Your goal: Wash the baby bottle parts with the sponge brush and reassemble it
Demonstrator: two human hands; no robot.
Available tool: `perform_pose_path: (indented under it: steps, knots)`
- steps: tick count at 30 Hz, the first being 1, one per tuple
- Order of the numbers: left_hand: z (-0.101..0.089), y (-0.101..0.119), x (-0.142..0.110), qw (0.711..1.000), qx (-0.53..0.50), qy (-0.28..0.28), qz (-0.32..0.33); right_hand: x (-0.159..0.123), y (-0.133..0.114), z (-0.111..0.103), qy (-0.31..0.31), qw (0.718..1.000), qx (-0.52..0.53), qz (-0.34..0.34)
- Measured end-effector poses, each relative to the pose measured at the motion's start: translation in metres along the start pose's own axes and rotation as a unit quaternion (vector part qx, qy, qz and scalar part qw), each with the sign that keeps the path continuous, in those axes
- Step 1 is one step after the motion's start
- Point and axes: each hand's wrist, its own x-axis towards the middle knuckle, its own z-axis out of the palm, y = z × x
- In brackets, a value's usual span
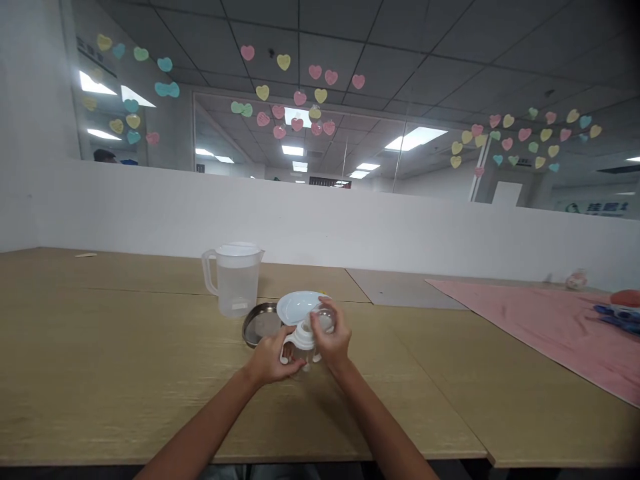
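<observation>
My left hand [267, 359] is closed around a small clear baby bottle [303, 339] with a white collar and white side handles. It is held slightly tilted above the table. My right hand [334, 339] grips a clear, dome-shaped cap [326, 320] close beside the bottle's top. Whether the cap touches the collar I cannot tell. Just beyond my hands are a pale oval plate [296, 305] and a round metal dish [261, 323], the plate partly overlapping the dish. Fingers hide part of the bottle's body.
A translucent lidded pitcher [238, 287] stands behind the dish, its handle to the left. Pink cloth [530, 327] covers the table's right side, with a blue and orange item [623, 310] at the far edge. A low white wall [320, 220] closes off the back.
</observation>
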Motion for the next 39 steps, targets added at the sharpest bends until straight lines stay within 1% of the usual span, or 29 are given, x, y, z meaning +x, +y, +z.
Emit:
perform_pose_path:
  steps: [3, 5, 7, 9, 12, 14, 16, 19, 22, 25, 27, 28, 29, 31, 32, 35, 39]
  knots:
    - [-0.003, 0.001, 0.001, 1.000, 0.004, 0.002, -0.007, 0.007, 0.008, -0.004, 0.099, 0.993, 0.001, 0.069]
    - [-0.005, 0.001, 0.001, 1.000, 0.013, 0.005, -0.009, 0.010, 0.018, -0.006, 0.122, 0.983, -0.030, 0.131]
    - [-0.006, 0.001, 0.001, 1.000, 0.025, 0.010, -0.010, 0.010, 0.030, -0.007, 0.088, 0.978, -0.067, 0.178]
    - [-0.007, 0.000, 0.001, 0.999, 0.034, 0.012, -0.009, 0.006, 0.044, -0.006, 0.019, 0.978, -0.088, 0.189]
    - [-0.007, -0.003, 0.001, 0.998, 0.051, 0.020, -0.008, -0.003, 0.058, -0.003, -0.061, 0.974, -0.154, 0.156]
    - [-0.007, -0.004, 0.001, 0.998, 0.064, 0.027, -0.009, -0.008, 0.063, -0.001, -0.102, 0.964, -0.206, 0.133]
    - [-0.007, -0.005, 0.001, 0.997, 0.069, 0.030, -0.012, -0.012, 0.065, 0.000, -0.132, 0.953, -0.241, 0.131]
    - [-0.007, -0.004, 0.001, 0.997, 0.066, 0.025, -0.021, -0.016, 0.064, 0.002, -0.151, 0.940, -0.268, 0.149]
    - [-0.008, -0.003, 0.001, 0.997, 0.063, 0.025, -0.032, -0.016, 0.062, 0.001, -0.144, 0.938, -0.275, 0.155]
    - [-0.008, -0.003, 0.001, 0.997, 0.060, 0.017, -0.037, -0.014, 0.057, -0.002, -0.106, 0.953, -0.253, 0.128]
    - [-0.007, -0.003, 0.001, 0.997, 0.055, 0.010, -0.043, -0.012, 0.051, -0.004, -0.087, 0.972, -0.203, 0.083]
    - [-0.007, -0.004, 0.001, 0.997, 0.053, 0.008, -0.047, -0.012, 0.047, -0.004, -0.091, 0.980, -0.168, 0.056]
    - [-0.007, -0.004, 0.001, 0.997, 0.051, 0.008, -0.052, -0.012, 0.043, -0.004, -0.109, 0.985, -0.133, 0.028]
    - [-0.008, -0.004, 0.001, 0.997, 0.049, 0.006, -0.059, -0.014, 0.034, -0.002, -0.161, 0.984, -0.078, -0.016]
    - [-0.008, -0.004, 0.001, 0.997, 0.049, 0.005, -0.062, -0.015, 0.030, 0.000, -0.182, 0.981, -0.063, -0.027]
    - [-0.011, -0.003, 0.000, 0.996, 0.048, -0.005, -0.072, -0.020, 0.021, 0.007, -0.191, 0.980, -0.052, -0.021]
    - [-0.010, -0.002, 0.001, 0.994, 0.047, -0.014, -0.099, -0.023, 0.018, 0.009, -0.189, 0.981, -0.035, -0.006]
